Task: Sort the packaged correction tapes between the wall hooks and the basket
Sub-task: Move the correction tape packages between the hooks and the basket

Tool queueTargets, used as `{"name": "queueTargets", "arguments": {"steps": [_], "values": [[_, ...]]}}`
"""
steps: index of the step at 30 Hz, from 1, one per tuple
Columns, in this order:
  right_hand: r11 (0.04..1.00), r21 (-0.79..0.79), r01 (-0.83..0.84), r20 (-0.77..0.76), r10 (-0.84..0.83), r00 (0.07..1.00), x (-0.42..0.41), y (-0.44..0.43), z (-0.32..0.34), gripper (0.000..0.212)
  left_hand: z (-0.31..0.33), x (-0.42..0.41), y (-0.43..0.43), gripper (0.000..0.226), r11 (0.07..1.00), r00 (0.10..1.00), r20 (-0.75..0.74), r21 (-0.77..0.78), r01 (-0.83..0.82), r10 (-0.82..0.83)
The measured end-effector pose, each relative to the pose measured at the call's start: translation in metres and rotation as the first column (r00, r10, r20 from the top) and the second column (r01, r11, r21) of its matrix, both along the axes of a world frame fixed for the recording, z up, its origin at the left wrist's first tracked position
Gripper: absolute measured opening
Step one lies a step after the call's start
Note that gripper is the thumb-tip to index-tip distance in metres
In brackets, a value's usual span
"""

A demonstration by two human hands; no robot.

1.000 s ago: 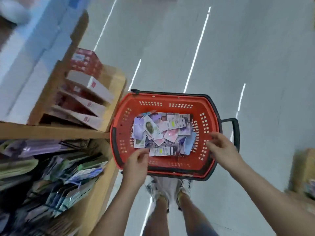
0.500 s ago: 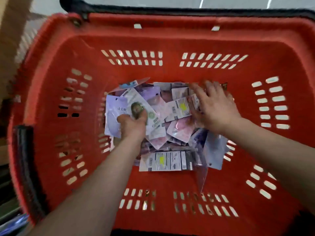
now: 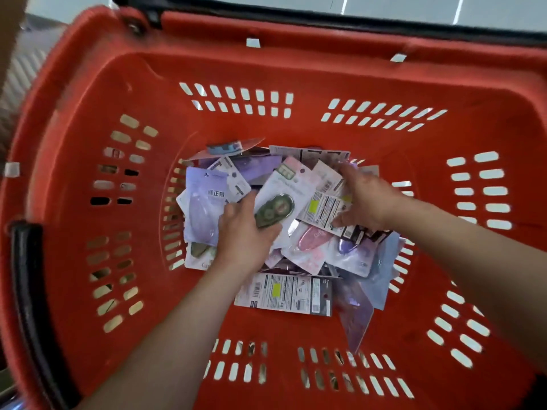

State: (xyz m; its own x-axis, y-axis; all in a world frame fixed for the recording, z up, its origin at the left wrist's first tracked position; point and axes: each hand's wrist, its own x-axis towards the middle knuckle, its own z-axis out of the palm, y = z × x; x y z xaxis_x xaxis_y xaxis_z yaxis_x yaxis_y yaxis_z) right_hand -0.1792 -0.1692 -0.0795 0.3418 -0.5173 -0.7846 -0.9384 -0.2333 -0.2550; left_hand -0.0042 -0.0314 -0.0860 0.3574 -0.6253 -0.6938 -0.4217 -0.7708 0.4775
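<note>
A red plastic basket (image 3: 284, 332) fills the view, with a heap of packaged correction tapes (image 3: 285, 294) on its floor: purple, pink and white cards, some lying barcode side up. My left hand (image 3: 241, 244) is down in the heap and grips a white card with a dark green correction tape (image 3: 275, 210), its thumb on the card's left edge. My right hand (image 3: 368, 201) lies on the right side of the heap, fingers spread over a barcode-backed pack with a yellow label (image 3: 321, 208). No wall hooks are in view.
The basket's slotted walls rise on all sides around my forearms. A black handle (image 3: 28, 291) lies along the left rim and another (image 3: 296, 5) along the far rim. Grey floor (image 3: 399, 4) shows beyond the far rim, and a blurred shelf edge (image 3: 11, 31) sits at the top left.
The view has closed in on the basket's inside. My left hand has lifted and tilted the green tape pack up to the right. My right hand has shifted on the heap and spread its thumb.
</note>
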Motion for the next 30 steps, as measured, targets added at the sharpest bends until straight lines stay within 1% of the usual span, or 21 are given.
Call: {"name": "queueTargets", "arguments": {"steps": [2,4,6,8,10,11,12,14,15,16,17,18,19,20,22,23,25,27,28,29,30], "values": [[0.997,0.032,0.066,0.032,-0.067,0.997,-0.001,0.007,-0.001,0.103,-0.002,0.000,-0.009,0.071,0.996,0.995,0.068,0.044,0.076,-0.079],[0.984,0.052,0.168,0.046,-0.170,0.984,-0.003,0.011,0.003,0.100,-0.002,-0.007,-0.018,0.079,0.989,0.988,0.095,0.096,0.115,-0.124],[0.958,0.086,0.274,0.022,-0.276,0.961,-0.011,0.011,0.011,0.094,-0.001,-0.015,-0.024,0.084,0.987,0.984,0.127,0.116,0.108,-0.123],[0.925,0.093,0.369,-0.016,-0.370,0.929,-0.026,0.011,0.022,0.084,-0.001,-0.019,-0.027,0.082,0.983,0.968,0.199,0.130,0.130,-0.154],[0.878,0.036,0.477,-0.024,-0.476,0.879,-0.039,0.016,0.030,0.071,-0.001,-0.022,-0.027,0.083,0.962,0.927,0.273,0.157,0.222,-0.258],[0.843,0.020,0.538,-0.012,-0.538,0.843,-0.042,0.022,0.030,0.067,-0.001,-0.023,-0.028,0.083,0.952,0.910,0.287,0.159,0.263,-0.299],[0.788,0.043,0.614,0.025,-0.615,0.788,-0.043,0.028,0.027,0.063,0.000,-0.025,-0.031,0.082,0.945,0.903,0.285,0.154,0.287,-0.321],[0.627,0.218,0.748,0.081,-0.775,0.626,-0.039,0.042,0.016,0.056,0.002,-0.027,-0.039,0.078,0.948,0.923,0.227,0.141,0.284,-0.310],[0.553,0.311,0.773,0.095,-0.827,0.554,-0.036,0.047,0.010,0.054,0.003,-0.028,-0.044,0.077,0.956,0.944,0.173,0.135,0.259,-0.280],[0.500,0.372,0.782,0.111,-0.860,0.498,-0.033,0.051,0.004,0.053,0.003,-0.028,-0.047,0.076,0.966,0.966,0.107,0.134,0.221,-0.236],[0.471,0.402,0.785,0.126,-0.878,0.462,-0.031,0.054,0.001,0.051,0.004,-0.028,-0.049,0.075,0.978,0.987,0.024,0.138,0.154,-0.159],[0.460,0.411,0.787,0.149,-0.886,0.440,-0.030,0.057,0.000,0.051,0.004,-0.027,-0.048,0.072,0.989,0.997,-0.064,0.136,0.054,-0.045],[0.451,0.401,0.797,0.166,-0.892,0.420,-0.031,0.059,0.000,0.054,0.005,-0.025,-0.044,0.066,0.989,0.985,-0.150,0.136,-0.061,0.081],[0.440,0.385,0.811,0.183,-0.898,0.400,-0.032,0.060,0.003,0.060,0.008,-0.023,-0.038,0.057,0.977,0.955,-0.225,0.134,-0.167,0.195],[0.426,0.356,0.832,0.208,-0.904,0.374,-0.036,0.062,0.012,0.072,0.019,-0.019,-0.021,0.045,0.928,0.851,-0.369,0.150,-0.341,0.372],[0.425,0.345,0.837,0.224,-0.903,0.367,-0.036,0.061,0.021,0.074,0.026,-0.017,-0.013,0.043,0.894,0.779,-0.442,0.165,-0.417,0.445],[0.414,0.337,0.845,0.257,-0.905,0.341,-0.037,0.060,0.041,0.075,0.049,-0.014,-0.001,0.044,0.807,0.594,-0.581,0.206,-0.554,0.556],[0.393,0.366,0.843,0.260,-0.913,0.313,-0.034,0.059,0.066,0.074,0.076,-0.013,0.005,0.045,0.730,0.415,-0.690,0.244,-0.638,0.593],[0.395,0.402,0.826,0.257,-0.915,0.312,-0.031,0.059,0.080,0.071,0.091,-0.015,0.006,0.045,0.711,0.358,-0.727,0.250,-0.657,0.586],[0.409,0.449,0.794,0.254,-0.911,0.325,-0.027,0.060,0.095,0.068,0.104,-0.018,0.005,0.045,0.702,0.326,-0.751,0.246,-0.669,0.575],[0.436,0.499,0.749,0.257,-0.900,0.353,-0.023,0.061,0.111,0.064,0.116,-0.022,0.004,0.046,0.699,0.322,-0.761,0.231,-0.677,0.563]]}}
